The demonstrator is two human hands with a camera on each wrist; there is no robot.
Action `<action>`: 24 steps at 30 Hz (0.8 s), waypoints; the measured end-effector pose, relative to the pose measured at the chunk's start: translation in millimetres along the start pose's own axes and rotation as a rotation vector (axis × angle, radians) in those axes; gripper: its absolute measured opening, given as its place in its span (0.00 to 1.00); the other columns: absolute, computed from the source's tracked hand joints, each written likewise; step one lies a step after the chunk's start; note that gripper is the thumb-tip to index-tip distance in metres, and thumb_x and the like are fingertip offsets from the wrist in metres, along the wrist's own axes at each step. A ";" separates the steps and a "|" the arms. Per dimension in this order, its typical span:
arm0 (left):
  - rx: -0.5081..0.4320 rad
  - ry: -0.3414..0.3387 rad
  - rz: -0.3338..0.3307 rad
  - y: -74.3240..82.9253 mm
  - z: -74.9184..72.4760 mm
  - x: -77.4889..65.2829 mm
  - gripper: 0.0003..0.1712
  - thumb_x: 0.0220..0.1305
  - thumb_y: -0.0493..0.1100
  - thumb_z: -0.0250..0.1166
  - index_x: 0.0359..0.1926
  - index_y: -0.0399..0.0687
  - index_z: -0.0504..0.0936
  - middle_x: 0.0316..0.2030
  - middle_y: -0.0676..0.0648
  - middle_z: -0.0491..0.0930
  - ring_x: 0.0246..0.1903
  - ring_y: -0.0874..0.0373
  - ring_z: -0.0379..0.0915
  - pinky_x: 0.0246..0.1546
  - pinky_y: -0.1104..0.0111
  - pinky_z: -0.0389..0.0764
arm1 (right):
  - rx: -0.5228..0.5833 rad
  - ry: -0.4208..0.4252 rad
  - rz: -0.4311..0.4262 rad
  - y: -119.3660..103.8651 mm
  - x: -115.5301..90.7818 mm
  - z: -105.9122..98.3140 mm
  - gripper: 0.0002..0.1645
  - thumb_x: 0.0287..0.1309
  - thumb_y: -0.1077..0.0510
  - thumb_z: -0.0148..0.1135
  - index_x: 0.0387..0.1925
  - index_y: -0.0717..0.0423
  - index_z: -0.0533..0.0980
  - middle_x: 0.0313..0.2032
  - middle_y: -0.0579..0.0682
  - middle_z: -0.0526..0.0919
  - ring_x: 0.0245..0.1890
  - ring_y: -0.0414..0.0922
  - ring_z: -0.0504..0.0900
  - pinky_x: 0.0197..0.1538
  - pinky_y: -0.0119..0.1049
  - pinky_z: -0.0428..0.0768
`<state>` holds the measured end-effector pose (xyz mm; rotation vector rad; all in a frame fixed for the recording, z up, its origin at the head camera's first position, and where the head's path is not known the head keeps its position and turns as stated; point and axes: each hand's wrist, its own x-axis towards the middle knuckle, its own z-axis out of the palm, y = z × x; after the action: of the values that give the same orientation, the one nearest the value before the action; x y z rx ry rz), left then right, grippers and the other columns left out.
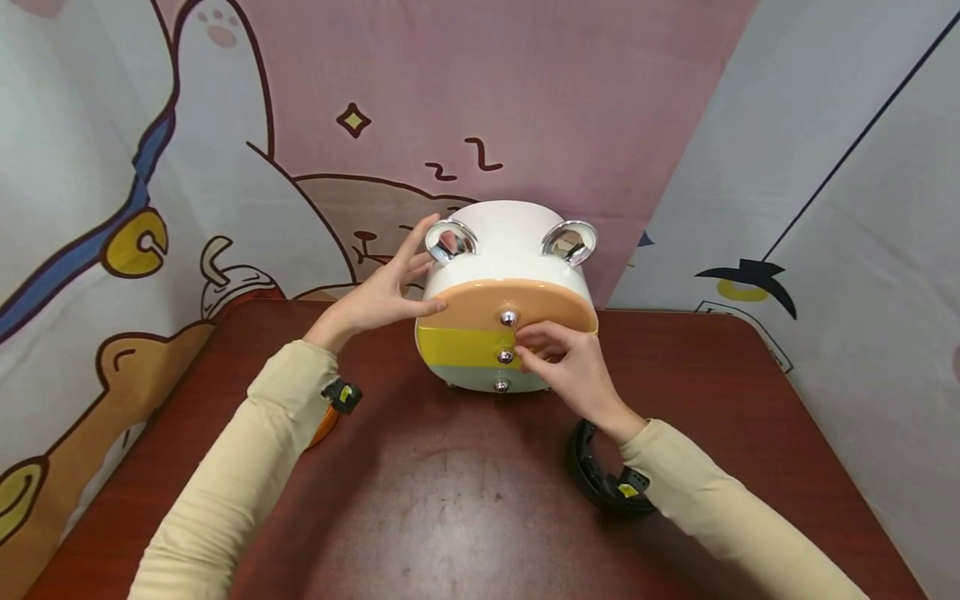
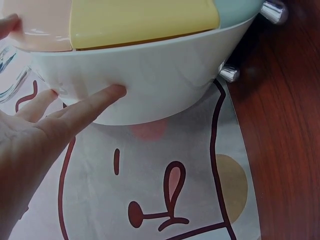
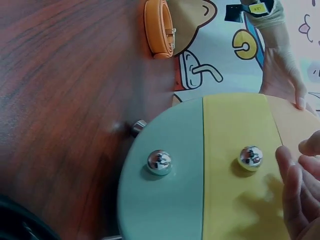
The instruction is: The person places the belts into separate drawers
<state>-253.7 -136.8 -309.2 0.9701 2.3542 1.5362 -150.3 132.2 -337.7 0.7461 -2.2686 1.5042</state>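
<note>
A small white drawer cabinet (image 1: 513, 242) with shiny silver ears stands on the table. Its rounded front has an orange drawer (image 1: 465, 304), a yellow drawer (image 1: 453, 347) and a pale green drawer (image 1: 465, 379), each with a silver ball knob. In the left wrist view, a thin dark gap runs along the yellow drawer's edge (image 2: 145, 22). My left hand (image 1: 378, 296) steadies the cabinet's left side, straight fingers on the wall, thumb at the orange front. Loosely bent, my right hand (image 1: 572, 367) hovers beside the yellow drawer's knob (image 3: 250, 158), its fingertips apart from it.
A coiled orange belt (image 3: 159, 30) lies at the left of the table, mostly behind my left sleeve in the head view. Under my right wrist lies a black ring-shaped coil (image 1: 588, 475). A cartoon-printed cloth (image 1: 510, 108) hangs behind the cabinet.
</note>
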 end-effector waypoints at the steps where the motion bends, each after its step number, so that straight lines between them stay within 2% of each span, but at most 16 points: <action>1: -0.002 0.000 0.002 0.1 0.2 -0.1 0.61 0.59 0.37 0.70 0.75 0.77 0.36 0.72 0.39 0.50 0.70 0.43 0.48 0.64 0.44 0.55 | -0.005 -0.003 0.006 4.5 -0.9 1.1 0.09 0.50 0.78 0.65 0.36 0.75 0.79 0.29 0.65 0.84 0.22 0.60 0.83 0.25 0.32 0.78; 7: 0.005 0.002 -0.006 0.6 -0.6 -0.9 0.61 0.59 0.38 0.70 0.75 0.77 0.35 0.72 0.39 0.49 0.70 0.43 0.48 0.64 0.43 0.53 | -0.043 -0.046 0.049 37.8 -7.3 6.2 0.11 0.52 0.73 0.68 0.40 0.70 0.81 0.31 0.59 0.86 0.24 0.52 0.84 0.28 0.34 0.80; 12: 0.002 0.006 -0.013 0.4 -0.2 -0.4 0.61 0.59 0.39 0.71 0.74 0.81 0.36 0.73 0.41 0.48 0.70 0.45 0.48 0.65 0.45 0.55 | -0.068 -0.117 0.088 49.5 -11.0 7.7 0.13 0.56 0.65 0.69 0.44 0.61 0.82 0.36 0.52 0.87 0.29 0.43 0.85 0.32 0.34 0.82; 15: 0.006 0.010 -0.021 0.7 0.2 -0.2 0.61 0.58 0.40 0.71 0.74 0.79 0.36 0.73 0.41 0.49 0.70 0.47 0.49 0.64 0.47 0.56 | -0.052 -0.136 0.101 52.5 -11.5 8.5 0.13 0.56 0.64 0.69 0.45 0.59 0.82 0.37 0.51 0.87 0.32 0.43 0.85 0.32 0.34 0.82; 17: 0.007 0.013 -0.026 1.1 0.4 -0.1 0.62 0.57 0.40 0.72 0.74 0.80 0.36 0.72 0.41 0.51 0.70 0.47 0.50 0.64 0.47 0.56 | -0.036 -0.142 0.120 51.0 -11.2 9.0 0.14 0.56 0.66 0.68 0.46 0.62 0.81 0.38 0.54 0.86 0.33 0.48 0.86 0.32 0.35 0.82; 19: 0.005 0.014 -0.031 0.9 0.5 0.2 0.63 0.56 0.41 0.73 0.73 0.83 0.36 0.72 0.42 0.52 0.70 0.46 0.50 0.65 0.46 0.55 | -0.027 -0.151 0.141 40.0 -10.1 8.2 0.14 0.56 0.68 0.67 0.45 0.65 0.81 0.39 0.58 0.86 0.32 0.52 0.86 0.30 0.35 0.82; 21: 0.005 0.015 -0.038 0.9 0.6 0.3 0.64 0.55 0.40 0.74 0.72 0.87 0.37 0.72 0.42 0.52 0.70 0.45 0.49 0.64 0.46 0.55 | -0.006 -0.165 0.157 40.0 -10.4 7.7 0.14 0.57 0.67 0.66 0.47 0.64 0.80 0.39 0.58 0.86 0.31 0.54 0.86 0.28 0.36 0.82; 24: 0.009 0.015 -0.047 0.4 0.6 0.5 0.65 0.54 0.41 0.75 0.70 0.91 0.37 0.72 0.42 0.51 0.70 0.44 0.48 0.64 0.45 0.55 | 0.034 -0.192 0.181 43.1 -11.5 6.2 0.16 0.59 0.63 0.66 0.49 0.60 0.80 0.41 0.56 0.86 0.27 0.51 0.85 0.27 0.37 0.81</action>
<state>-253.6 -136.0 -309.0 0.9016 2.3786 1.5223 -165.8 142.6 -378.6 0.7405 -2.5168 1.6165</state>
